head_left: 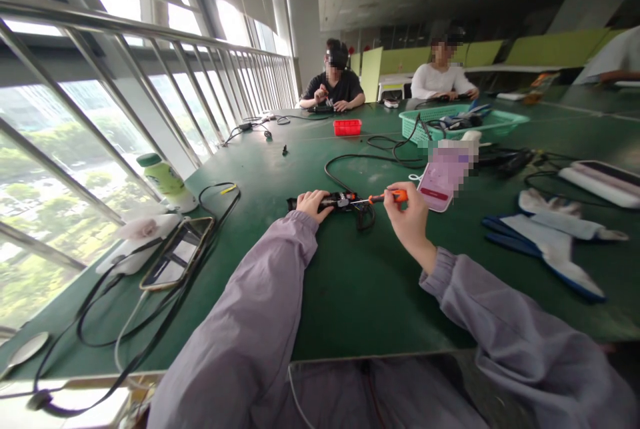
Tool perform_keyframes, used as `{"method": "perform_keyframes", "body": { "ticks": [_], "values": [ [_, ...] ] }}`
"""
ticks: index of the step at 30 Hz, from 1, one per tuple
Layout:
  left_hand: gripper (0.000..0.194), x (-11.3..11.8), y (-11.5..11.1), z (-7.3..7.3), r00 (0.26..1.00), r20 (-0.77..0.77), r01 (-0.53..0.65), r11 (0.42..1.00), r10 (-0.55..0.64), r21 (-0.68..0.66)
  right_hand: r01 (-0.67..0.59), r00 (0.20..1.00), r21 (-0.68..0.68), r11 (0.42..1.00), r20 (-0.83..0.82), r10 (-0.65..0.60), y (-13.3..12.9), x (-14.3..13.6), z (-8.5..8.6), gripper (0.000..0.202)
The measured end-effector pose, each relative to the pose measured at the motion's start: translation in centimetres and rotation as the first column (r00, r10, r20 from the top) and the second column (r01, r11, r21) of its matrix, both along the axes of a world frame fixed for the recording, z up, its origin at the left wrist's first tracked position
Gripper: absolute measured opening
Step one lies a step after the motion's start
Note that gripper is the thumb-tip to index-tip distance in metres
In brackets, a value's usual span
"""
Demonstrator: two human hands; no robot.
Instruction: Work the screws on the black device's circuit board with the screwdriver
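On the green table lies a dark, elongated device (344,201), its inner parts partly exposed and a black cord running from it. My left hand (313,205) is closed around its left end and holds it against the tabletop. In my right hand (407,214) is an orange-handled screwdriver (396,196), held nearly level with its shaft pointing left. The tip reaches the device's exposed middle; whether it sits in a screw is too small to tell. A small dark loop of wire (366,216) hangs at the device's right end.
A phone (445,179) stands propped behind my right hand. Gloves (555,236) lie at right. A red box (347,127) and a green basket (463,124) sit farther back. At left are a bottle (167,182), another phone (179,252) and cables. Two people (333,86) sit opposite.
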State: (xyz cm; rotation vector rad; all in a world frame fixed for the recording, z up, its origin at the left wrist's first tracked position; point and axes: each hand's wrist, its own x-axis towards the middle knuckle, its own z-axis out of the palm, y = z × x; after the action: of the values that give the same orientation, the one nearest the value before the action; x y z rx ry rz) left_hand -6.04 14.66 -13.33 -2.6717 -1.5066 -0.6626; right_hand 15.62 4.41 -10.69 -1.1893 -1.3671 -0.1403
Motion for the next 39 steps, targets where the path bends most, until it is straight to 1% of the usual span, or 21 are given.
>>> {"method": "perform_keyframes", "body": {
  "ticks": [3,6,8,9,12,14,15,19,20,23,25,27,30,32,35,37,39],
  "values": [
    [0.035,0.2,-0.4,0.1,1.0,0.013,-0.017,1.0,0.016,0.008,0.029,0.999,-0.014,0.999,-0.045,-0.029,0.2,-0.3,0.4,0.011],
    [0.033,0.4,-0.7,0.2,0.998,0.033,-0.045,0.999,0.044,0.008,0.038,0.997,-0.006,0.999,-0.074,-0.038,0.3,-0.7,0.6,0.028],
    [0.034,0.5,-0.7,0.2,0.998,0.034,-0.053,0.999,0.053,0.01,0.035,0.996,-0.005,0.999,-0.076,-0.035,0.2,-0.7,0.6,0.035],
    [0.034,0.5,-0.7,0.2,0.998,0.031,-0.055,0.998,0.054,0.012,0.033,0.997,-0.01,0.999,-0.071,-0.034,0.1,-0.7,0.6,0.033],
    [0.037,0.4,-0.8,0.1,0.998,0.018,-0.061,0.998,0.061,0.019,0.027,0.999,-0.04,0.999,-0.038,-0.028,-0.3,-0.3,0.6,0.016],
    [0.038,0.3,-0.9,0.1,0.998,0.008,-0.063,0.998,0.062,0.025,0.019,1.0,-0.049,0.999,-0.012,-0.019,-0.4,-0.2,0.5,0.012],
    [0.039,0.3,-0.9,0.1,0.998,0.003,-0.061,0.998,0.061,0.028,0.014,1.0,-0.046,0.999,-0.002,-0.014,-0.5,-0.2,0.5,0.013],
    [0.04,0.2,-1.1,0.1,0.999,-0.012,-0.049,0.998,0.049,0.037,0.0,1.0,-0.028,1.0,0.026,0.001,-0.6,-0.2,0.3,0.031],
    [0.04,0.2,-1.1,0.1,0.999,-0.015,-0.047,0.998,0.047,0.04,-0.004,1.0,-0.032,0.999,0.031,0.004,-0.6,-0.2,0.3,0.031],
    [0.041,0.1,-1.1,0.1,0.999,-0.021,-0.042,0.998,0.043,0.043,-0.014,0.999,-0.065,0.998,0.048,0.017,-0.7,-0.2,0.4,0.015],
    [0.042,0.1,-1.1,0.1,0.999,-0.025,-0.042,0.998,0.043,0.045,-0.02,0.998,-0.082,0.996,0.054,0.025,-0.7,-0.1,0.5,0.011],
    [0.043,0.1,-1.1,0.0,0.999,-0.028,-0.041,0.998,0.043,0.049,-0.023,0.998,-0.079,0.997,0.054,0.027,-0.8,-0.1,0.5,0.014],
    [0.049,0.2,-1.3,-0.1,0.998,-0.027,-0.05,0.997,0.052,0.059,-0.023,0.998,-0.064,0.998,0.053,0.026,-0.8,-0.1,0.4,0.029],
    [0.054,0.2,-1.5,-0.2,0.997,-0.017,-0.073,0.995,0.074,0.068,-0.023,0.998,-0.071,0.997,0.056,0.027,-0.8,-0.1,0.3,0.026],
    [0.058,0.3,-1.8,-0.3,0.988,0.01,-0.155,0.985,0.155,0.074,-0.024,0.998,-0.097,0.995,0.06,0.03,-0.9,-0.1,0.3,0.011],
    [0.056,0.3,-2.0,-0.3,0.979,0.005,-0.205,0.977,0.205,0.06,-0.021,0.998,-0.096,0.995,0.057,0.027,-1.0,-0.1,0.3,0.012],
    [0.05,0.3,-2.1,-0.2,0.975,-0.017,-0.221,0.974,0.221,0.045,-0.016,0.999,-0.075,0.997,0.048,0.019,-0.9,0.0,0.3,0.016]
  ]
}}
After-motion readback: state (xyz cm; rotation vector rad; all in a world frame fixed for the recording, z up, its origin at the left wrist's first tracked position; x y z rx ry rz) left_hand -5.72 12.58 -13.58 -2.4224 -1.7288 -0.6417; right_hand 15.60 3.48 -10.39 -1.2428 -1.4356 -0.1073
